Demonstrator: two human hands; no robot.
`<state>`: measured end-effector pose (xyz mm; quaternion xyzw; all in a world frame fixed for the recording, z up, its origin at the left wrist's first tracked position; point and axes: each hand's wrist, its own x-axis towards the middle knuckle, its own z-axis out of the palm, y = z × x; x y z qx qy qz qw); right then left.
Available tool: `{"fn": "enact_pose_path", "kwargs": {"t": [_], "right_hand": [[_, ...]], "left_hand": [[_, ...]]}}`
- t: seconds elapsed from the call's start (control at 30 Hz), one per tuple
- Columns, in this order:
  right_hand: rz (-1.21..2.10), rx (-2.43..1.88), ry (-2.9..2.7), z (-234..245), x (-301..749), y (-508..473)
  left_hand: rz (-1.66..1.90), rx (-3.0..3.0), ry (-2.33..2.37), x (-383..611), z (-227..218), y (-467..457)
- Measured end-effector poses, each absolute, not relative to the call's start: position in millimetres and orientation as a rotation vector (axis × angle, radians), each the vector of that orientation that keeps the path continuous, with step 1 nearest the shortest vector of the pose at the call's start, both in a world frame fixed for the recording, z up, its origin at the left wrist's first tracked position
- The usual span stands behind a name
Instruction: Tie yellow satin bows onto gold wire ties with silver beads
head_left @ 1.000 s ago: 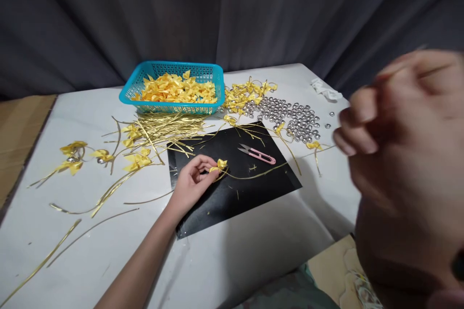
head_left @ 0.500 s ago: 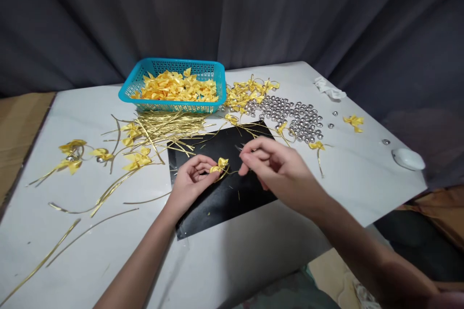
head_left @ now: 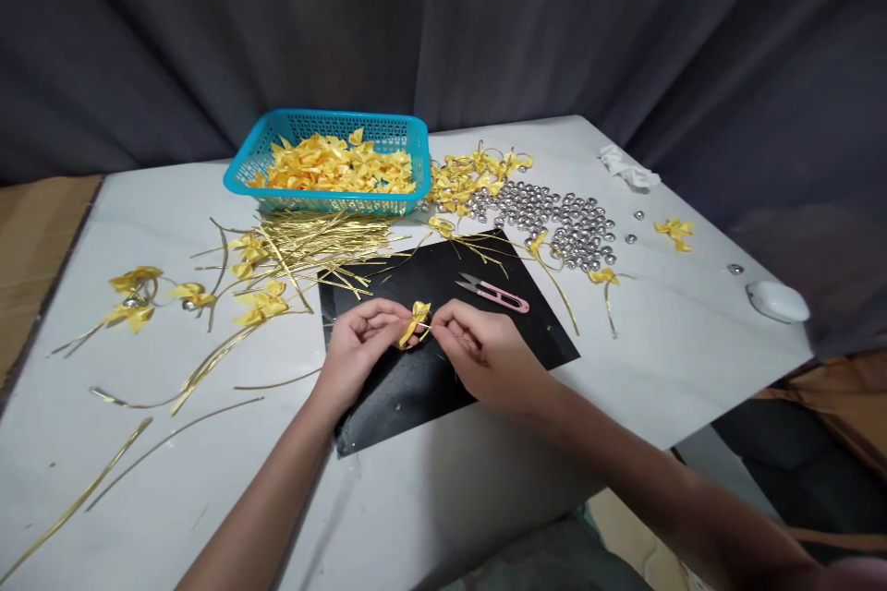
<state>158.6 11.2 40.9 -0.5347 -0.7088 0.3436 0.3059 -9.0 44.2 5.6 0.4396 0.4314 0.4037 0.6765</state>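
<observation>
Over a black mat (head_left: 485,360) my left hand (head_left: 360,353) pinches a small yellow ribbon bow (head_left: 416,318). My right hand (head_left: 481,353) meets it from the right, fingertips closed on the gold wire at the bow's middle. Pink thread snips (head_left: 497,294) lie on the mat just beyond my right hand.
A blue basket (head_left: 256,174) of yellow bows stands at the back. Loose gold wire strips (head_left: 311,245) lie in front of it, with finished bows (head_left: 135,286) at left. Silver beads (head_left: 561,220) spread at back right. A white object (head_left: 776,300) sits near the right edge.
My right hand came down from close to the camera to the mat and closed on the wire beside the bow. My left hand kept hold of the bow.
</observation>
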Motion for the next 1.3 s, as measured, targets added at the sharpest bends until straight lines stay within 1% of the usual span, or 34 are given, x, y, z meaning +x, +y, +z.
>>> {"fn": "enact_pose_path", "kwargs": {"t": [0.3,0.93,1.3], "right_hand": [[0.834,-1.374,-1.903,41.2,153.7,12.1],[0.862,-1.381,-1.850,40.4,152.4,13.0],[0.805,-1.345,-1.892,37.5,152.5,14.3]], "left_hand": [[0.938,1.011,0.993,-9.5,4.4,45.1],[0.948,0.913,0.963,-9.1,5.7,43.9],[0.942,0.941,0.952,-10.4,4.8,44.2]]}}
